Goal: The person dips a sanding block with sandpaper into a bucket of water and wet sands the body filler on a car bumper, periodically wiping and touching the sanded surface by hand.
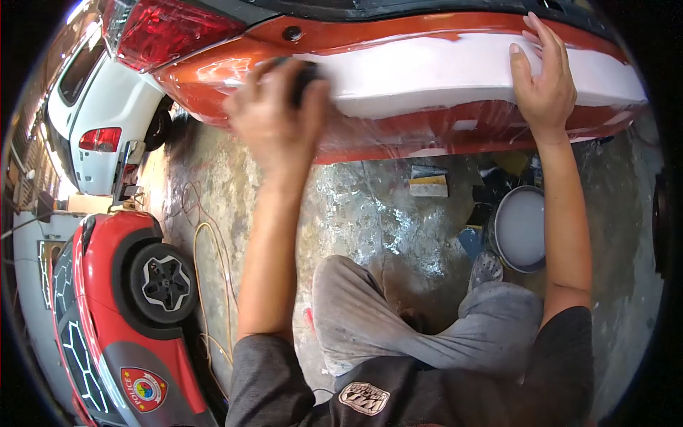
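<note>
An orange-red car bumper (398,132) spans the top of the view, with a long white-coated patch (420,71) along its middle. My left hand (277,114), smeared by motion, is closed around a black sanding pad (304,80) at the patch's left end. Its exact shape is blurred, and my fingers hide part of it. Toward the right end of the patch, my right hand (548,78) lies against the bumper with fingers stretched out and holds nothing. Whitish wet streaks run down the lower bumper.
A bucket of greyish water (521,228) stands on the wet floor, with dark sheets (491,186) beside it. Near them lies a yellow-and-white block (428,186). At left are a red car (117,285), a white car (107,107) and a yellow hose (199,285).
</note>
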Tool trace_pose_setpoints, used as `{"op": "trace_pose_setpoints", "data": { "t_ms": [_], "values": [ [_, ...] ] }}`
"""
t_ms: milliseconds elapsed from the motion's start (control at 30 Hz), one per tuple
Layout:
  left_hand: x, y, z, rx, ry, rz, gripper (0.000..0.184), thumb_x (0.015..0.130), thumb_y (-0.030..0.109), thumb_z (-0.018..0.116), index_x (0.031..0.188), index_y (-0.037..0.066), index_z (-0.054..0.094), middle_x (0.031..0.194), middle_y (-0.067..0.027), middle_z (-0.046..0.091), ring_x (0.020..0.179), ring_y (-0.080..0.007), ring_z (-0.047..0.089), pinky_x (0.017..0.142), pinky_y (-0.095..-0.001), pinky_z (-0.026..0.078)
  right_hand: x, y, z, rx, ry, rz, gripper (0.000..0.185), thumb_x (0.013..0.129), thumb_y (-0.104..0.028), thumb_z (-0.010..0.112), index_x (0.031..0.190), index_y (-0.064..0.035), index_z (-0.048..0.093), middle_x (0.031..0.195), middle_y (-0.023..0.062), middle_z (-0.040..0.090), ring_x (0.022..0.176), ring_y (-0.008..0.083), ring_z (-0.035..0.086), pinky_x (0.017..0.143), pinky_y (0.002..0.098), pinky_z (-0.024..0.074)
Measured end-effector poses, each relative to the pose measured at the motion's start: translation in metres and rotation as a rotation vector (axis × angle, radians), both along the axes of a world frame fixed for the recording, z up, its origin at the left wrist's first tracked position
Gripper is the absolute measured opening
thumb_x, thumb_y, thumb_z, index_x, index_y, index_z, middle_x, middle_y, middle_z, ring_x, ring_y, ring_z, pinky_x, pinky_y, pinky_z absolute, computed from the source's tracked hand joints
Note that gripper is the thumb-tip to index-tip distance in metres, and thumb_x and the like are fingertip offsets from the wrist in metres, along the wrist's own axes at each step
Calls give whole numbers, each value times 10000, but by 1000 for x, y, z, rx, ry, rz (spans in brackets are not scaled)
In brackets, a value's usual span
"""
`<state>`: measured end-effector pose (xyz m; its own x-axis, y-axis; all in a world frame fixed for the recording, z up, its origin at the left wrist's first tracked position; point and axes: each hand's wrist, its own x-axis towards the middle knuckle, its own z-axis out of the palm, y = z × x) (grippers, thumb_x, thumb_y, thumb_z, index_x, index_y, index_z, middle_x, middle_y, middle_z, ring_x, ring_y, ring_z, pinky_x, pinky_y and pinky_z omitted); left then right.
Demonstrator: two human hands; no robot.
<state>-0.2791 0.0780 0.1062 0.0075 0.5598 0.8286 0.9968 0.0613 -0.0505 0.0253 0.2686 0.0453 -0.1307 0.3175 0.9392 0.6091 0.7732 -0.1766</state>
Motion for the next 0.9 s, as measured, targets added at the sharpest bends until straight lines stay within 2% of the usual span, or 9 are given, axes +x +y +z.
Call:
{"op": "trace_pose_setpoints", "data": {
  "t_ms": [67, 100, 233, 333, 500, 633, 733, 800, 900],
  "values": [
    [-10, -5, 4, 99, 46, 140, 388, 792, 304, 850, 1120, 121, 753, 1097, -97, 695, 1038, -288, 625, 982, -421, 412, -2, -3, 0, -10, 7, 1, 457, 985, -180, 665, 1426, -89, 584, 1325, 101, 686, 1157, 249, 688, 989, 359, 537],
    [1, -2, -3, 101, -26, 250, 335, 839, 315, 789, 1125, 148, 741, 1166, -133, 659, 1088, -318, 561, 964, -463, 396, -4, -4, 1, -7, 6, 8, 458, 986, -180, 665, 1427, -89, 583, 1324, 102, 688, 1156, 250, 689, 988, 359, 538],
    [65, 21, -38, 104, -102, 93, 378, 815, 346, 831, 1129, 156, 742, 1182, -133, 641, 1084, -322, 556, 972, -446, 406, -4, -2, 2, -21, 21, 2, 445, 988, -177, 665, 1418, -89, 592, 1327, 100, 688, 1143, 247, 696, 990, 358, 538],
    [34, 11, -24, 6, -11, -7, 361, 854, 325, 797, 1153, 137, 723, 1213, -145, 616, 1074, -336, 524, 959, -466, 393, -5, 0, 1, 8, 3, -16, 449, 989, -177, 666, 1421, -86, 589, 1326, 99, 688, 1137, 242, 699, 990, 357, 537],
    [9, 14, -16, 277, -18, 270, 350, 824, 300, 831, 1111, 124, 733, 1122, -120, 666, 1054, -307, 585, 937, -456, 397, -3, -2, -1, -6, 1, -12, 454, 986, -170, 670, 1422, -76, 585, 1326, 106, 687, 1140, 240, 698, 999, 359, 534],
    [69, 12, -64, 236, -236, 30, 416, 810, 291, 852, 1183, 148, 733, 1138, -120, 640, 1077, -298, 569, 1014, -454, 368, -4, 0, 3, -32, 45, 36, 436, 982, -158, 674, 1404, -78, 602, 1322, 105, 688, 1139, 238, 697, 998, 356, 535],
    [17, 18, -28, 169, 50, 68, 390, 812, 271, 848, 1163, 147, 732, 1141, -122, 628, 1078, -297, 568, 1007, -458, 380, -1, -3, -1, -21, 32, 36, 441, 978, -151, 674, 1406, -73, 598, 1323, 104, 687, 1137, 235, 698, 997, 356, 535],
    [-4, 30, -13, 341, -84, 197, 386, 794, 278, 848, 1137, 146, 731, 1145, -132, 639, 1100, -316, 576, 998, -444, 401, -2, -4, 1, -9, 27, 25, 450, 976, -146, 673, 1411, -69, 590, 1323, 104, 687, 1136, 235, 698, 998, 357, 534],
    [27, 17, -34, 235, -43, 228, 386, 784, 305, 861, 1119, 148, 750, 1155, -143, 640, 1111, -318, 574, 1003, -440, 399, -5, -5, 0, -53, 35, 24, 441, 982, -158, 666, 1409, -76, 594, 1317, 101, 691, 1136, 234, 699, 990, 356, 540]
  ]
}}
